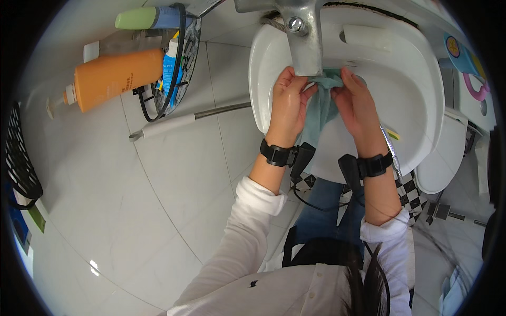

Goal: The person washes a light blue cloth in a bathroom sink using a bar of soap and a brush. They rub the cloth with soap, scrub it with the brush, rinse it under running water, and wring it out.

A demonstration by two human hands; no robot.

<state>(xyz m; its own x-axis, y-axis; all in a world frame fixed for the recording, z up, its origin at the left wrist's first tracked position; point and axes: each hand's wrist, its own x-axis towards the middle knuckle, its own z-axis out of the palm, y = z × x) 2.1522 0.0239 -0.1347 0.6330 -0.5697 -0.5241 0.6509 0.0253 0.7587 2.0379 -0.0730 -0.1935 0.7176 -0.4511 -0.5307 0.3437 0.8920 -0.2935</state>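
Observation:
A thin grey-green cloth [323, 104] is bunched between my two hands, just under the metal faucet [310, 47]. My left hand [290, 104] pinches one side of the gathered part, and my right hand [355, 102] grips the other side. From there the cloth hangs down toward the front of the white washbasin [411, 87]. The faucet spout hides part of the gathered cloth and the left fingertips. Whether water runs from the spout, I cannot tell.
Left of the basin, a wall rack [178, 91] holds an orange pump bottle [118, 77], a blue tube [170, 71] and a green-capped bottle [146, 18]. A white-handled rod [170, 125] points at the basin. Right, a small yellow-green object [393, 134] lies in the basin near a toilet lid [444, 154].

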